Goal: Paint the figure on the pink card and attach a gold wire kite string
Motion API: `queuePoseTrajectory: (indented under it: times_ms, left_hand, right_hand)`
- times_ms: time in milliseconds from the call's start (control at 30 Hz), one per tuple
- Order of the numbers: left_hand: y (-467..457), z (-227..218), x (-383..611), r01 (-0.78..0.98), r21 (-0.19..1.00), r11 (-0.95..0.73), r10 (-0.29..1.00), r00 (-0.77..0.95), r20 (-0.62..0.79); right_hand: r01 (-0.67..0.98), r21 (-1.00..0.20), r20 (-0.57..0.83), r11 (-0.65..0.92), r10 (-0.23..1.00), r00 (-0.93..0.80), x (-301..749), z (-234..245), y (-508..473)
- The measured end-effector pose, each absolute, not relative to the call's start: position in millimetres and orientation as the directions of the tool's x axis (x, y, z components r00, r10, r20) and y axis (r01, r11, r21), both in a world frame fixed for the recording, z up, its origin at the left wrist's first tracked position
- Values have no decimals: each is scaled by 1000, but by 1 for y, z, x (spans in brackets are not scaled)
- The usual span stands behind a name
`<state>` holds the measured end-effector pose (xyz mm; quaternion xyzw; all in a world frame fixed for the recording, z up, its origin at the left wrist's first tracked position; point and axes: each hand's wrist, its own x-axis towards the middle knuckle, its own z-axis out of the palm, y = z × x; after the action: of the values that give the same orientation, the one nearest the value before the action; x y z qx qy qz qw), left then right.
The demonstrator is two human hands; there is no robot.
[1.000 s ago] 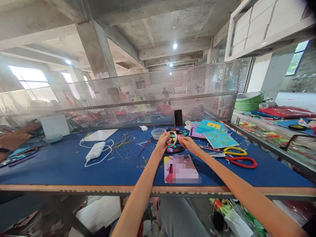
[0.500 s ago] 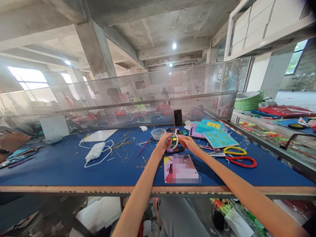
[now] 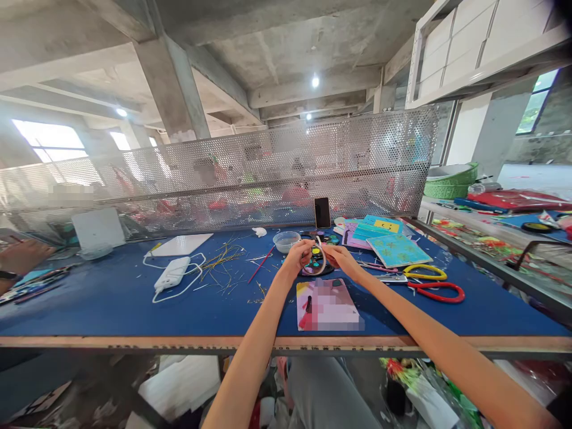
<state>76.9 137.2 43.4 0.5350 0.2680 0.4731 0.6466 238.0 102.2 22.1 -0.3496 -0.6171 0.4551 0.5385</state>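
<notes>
My left hand (image 3: 298, 257) is closed on the left side of a thin pale ring that looks like a roll of tape (image 3: 324, 263). The ring stands on edge, and a paint palette (image 3: 316, 251) shows through it. At the ring's right side, the fingers of my right hand (image 3: 340, 260) are pinched together near its upper edge. Whether they hold a loose end of the tape is too small to see. Just below both hands lies a pink and purple printed card (image 3: 328, 305), flat on the blue tabletop.
To the right lie scissors with red and yellow handles (image 3: 435, 292) and several coloured sheets (image 3: 399, 251). A phone (image 3: 322, 213) stands behind the palette beside a clear bowl (image 3: 286, 241). Leftward are thin golden stems (image 3: 226, 262), a white power strip (image 3: 172, 273) and another person's hand (image 3: 24, 255).
The roll of tape has turned and tilted between my hands, so its opening faces me more. Both hands stay in nearly the same place.
</notes>
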Motion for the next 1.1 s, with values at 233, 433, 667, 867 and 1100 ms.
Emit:
queuePoseTrajectory:
  times_ms: [233,433,667,867,1100]
  left_hand:
    - [138,42,74,-296,953,-58,879,438,190]
    - [138,40,73,-277,959,-60,869,458,187]
    - [137,43,76,-280,960,-14,864,479,153]
    - [139,43,76,-295,955,-8,882,448,145]
    - [140,42,72,-267,962,-52,901,403,161]
  right_hand:
    - [-43,-935,354,352,921,-161,238,21,104]
    - [-33,-937,347,346,926,-149,238,23,104]
    - [-44,-937,349,346,927,-136,240,31,93]
    - [-47,-930,367,364,924,-110,240,33,91]
    - [-26,-928,371,371,919,-130,239,34,88]
